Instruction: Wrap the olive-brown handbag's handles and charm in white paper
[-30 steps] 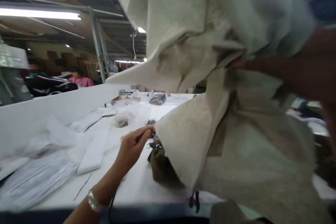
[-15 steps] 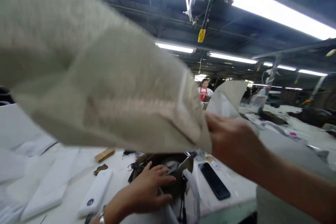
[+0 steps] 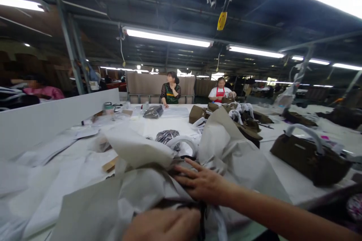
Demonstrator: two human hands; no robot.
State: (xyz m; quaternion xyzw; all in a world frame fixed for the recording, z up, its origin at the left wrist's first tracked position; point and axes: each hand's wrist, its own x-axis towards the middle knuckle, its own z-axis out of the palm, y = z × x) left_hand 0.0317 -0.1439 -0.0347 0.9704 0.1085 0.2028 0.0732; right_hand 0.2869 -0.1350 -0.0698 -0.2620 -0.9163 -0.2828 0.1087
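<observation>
My right hand [image 3: 202, 182] lies with stretched fingers on a large crumpled sheet of grey-beige paper [image 3: 240, 162], pressing it down at the opening of a handbag. The paper spreads out on both sides and hides most of that bag. Beyond my fingertips rises the bag's white-wrapped handle [image 3: 185, 141]. At the bottom edge my left hand [image 3: 164, 226] is blurred, its fingers curled at the near side of the bag. What it grips is hidden.
An olive handbag [image 3: 311, 154] with a wrapped handle stands at the right. More olive bags [image 3: 198, 113] are heaped farther back. A plastic-wrapped dark bundle [image 3: 167, 137] lies ahead. White sheets cover the left, beside a low white partition [image 3: 62, 120]. Co-workers are across the table.
The paper has come down from in front of my view onto the bag. My right hand moved down and left, its fingers now spread. My left hand moved lower and curled.
</observation>
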